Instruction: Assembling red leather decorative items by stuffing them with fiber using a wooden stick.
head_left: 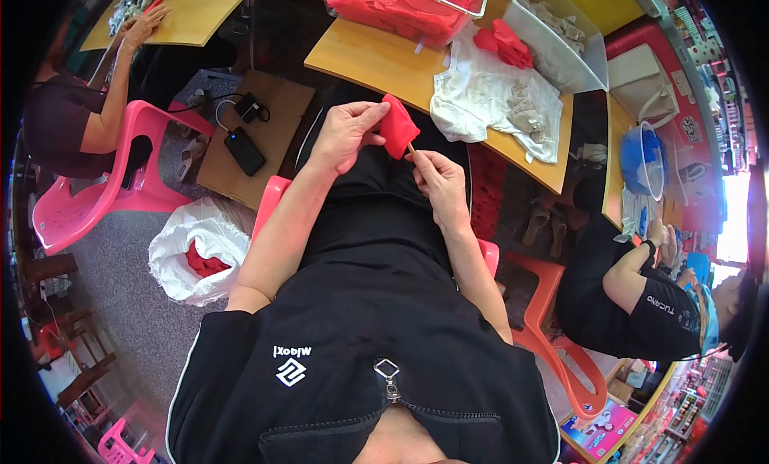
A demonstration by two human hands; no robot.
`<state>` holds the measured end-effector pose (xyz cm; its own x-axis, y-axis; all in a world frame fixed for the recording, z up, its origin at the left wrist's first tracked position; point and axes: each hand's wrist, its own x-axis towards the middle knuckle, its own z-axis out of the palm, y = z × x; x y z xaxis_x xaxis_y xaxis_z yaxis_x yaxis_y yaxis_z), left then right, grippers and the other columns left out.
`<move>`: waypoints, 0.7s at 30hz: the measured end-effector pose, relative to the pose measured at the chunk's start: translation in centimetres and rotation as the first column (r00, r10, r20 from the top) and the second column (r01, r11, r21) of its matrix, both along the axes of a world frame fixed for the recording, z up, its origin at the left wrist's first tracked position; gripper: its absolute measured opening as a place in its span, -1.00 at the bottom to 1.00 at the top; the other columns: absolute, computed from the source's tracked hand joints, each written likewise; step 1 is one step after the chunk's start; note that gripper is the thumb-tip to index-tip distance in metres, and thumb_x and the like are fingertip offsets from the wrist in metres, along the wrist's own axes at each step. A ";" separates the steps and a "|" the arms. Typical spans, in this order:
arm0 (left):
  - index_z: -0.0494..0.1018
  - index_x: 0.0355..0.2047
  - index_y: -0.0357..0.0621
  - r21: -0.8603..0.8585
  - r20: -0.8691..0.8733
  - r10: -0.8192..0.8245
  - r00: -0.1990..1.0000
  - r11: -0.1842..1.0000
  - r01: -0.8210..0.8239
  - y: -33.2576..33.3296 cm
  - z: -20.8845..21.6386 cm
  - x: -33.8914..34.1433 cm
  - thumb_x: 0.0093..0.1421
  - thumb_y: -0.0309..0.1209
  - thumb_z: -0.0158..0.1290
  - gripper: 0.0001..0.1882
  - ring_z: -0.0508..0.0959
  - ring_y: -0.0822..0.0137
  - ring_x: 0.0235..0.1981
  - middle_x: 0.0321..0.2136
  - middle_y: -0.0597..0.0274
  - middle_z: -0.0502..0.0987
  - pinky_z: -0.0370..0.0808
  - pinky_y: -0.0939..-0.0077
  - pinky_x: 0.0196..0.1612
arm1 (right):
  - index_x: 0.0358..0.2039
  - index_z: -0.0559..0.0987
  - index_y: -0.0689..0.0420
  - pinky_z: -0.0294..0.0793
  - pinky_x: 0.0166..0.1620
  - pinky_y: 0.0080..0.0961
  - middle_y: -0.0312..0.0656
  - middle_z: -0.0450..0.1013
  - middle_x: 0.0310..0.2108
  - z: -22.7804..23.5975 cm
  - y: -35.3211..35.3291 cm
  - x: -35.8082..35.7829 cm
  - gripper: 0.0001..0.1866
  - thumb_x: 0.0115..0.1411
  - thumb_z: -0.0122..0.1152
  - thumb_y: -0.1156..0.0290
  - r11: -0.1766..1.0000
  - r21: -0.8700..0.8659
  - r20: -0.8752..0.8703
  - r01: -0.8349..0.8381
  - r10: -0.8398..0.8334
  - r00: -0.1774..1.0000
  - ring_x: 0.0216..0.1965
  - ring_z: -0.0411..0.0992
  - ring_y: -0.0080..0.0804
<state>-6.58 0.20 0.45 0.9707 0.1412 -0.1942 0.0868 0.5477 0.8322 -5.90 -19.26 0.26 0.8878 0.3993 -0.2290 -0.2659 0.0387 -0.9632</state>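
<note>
A small red fabric piece (398, 127) is held up over my lap, its upper left edge pinched between the thumb and fingers of my left hand (352, 134). My right hand (440, 183) grips a thin, light brown stick (412, 148) between thumb and fingertips. The stick's upper end meets the lower corner of the red piece; whether it goes inside, I cannot tell. Just beyond my hands, a white cloth (481, 91) hangs partly over the table edge, with loose red fabric pieces (505, 43) on it.
The wooden table (360, 54) holds a basket of red fabric (400, 15) and a white bin (589, 63). A white sack (172, 252) with red pieces stands on the floor at left, near a cardboard sheet (280, 99) bearing a black phone (245, 151). People sit at both sides.
</note>
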 end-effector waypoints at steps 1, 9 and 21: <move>0.55 -0.26 -0.28 0.000 -0.001 -0.002 1.000 1.000 0.002 -0.3 -0.2 0.1 0.20 -0.33 0.10 -0.76 0.56 0.49 -0.42 -0.44 0.23 0.58 0.53 0.66 -0.46 | -0.32 0.60 0.21 -0.03 -0.65 -0.81 -0.47 0.29 -0.66 0.0 0.1 0.0 -0.78 0.26 0.10 0.32 1.000 0.000 -0.001 0.002 -0.002 1.000 -0.71 0.09 -0.82; 0.53 -0.27 -0.32 -0.077 0.140 0.190 0.972 0.981 -0.180 -1.3 -0.2 0.2 0.23 -0.39 0.05 -0.79 0.58 0.45 -0.44 -0.41 0.18 0.58 0.58 0.61 -0.43 | -0.34 0.59 0.23 -0.08 -0.67 -0.78 -0.45 0.26 -0.68 -0.8 0.3 -0.6 -0.76 0.25 0.12 0.30 0.969 0.242 -0.203 0.058 -0.008 0.979 -0.73 0.03 -0.80; 0.47 -0.15 -0.27 -0.240 -0.035 -0.041 0.999 0.970 0.031 -0.2 1.1 -0.3 0.26 -0.27 0.00 -0.70 0.58 0.35 -0.25 -0.26 0.11 0.57 0.57 0.56 -0.19 | -0.33 0.57 0.23 -0.08 -0.66 -0.80 -0.44 0.24 -0.68 0.0 0.0 -0.1 -0.76 0.27 0.09 0.30 0.994 0.084 -0.170 -0.076 0.089 0.981 -0.73 0.03 -0.81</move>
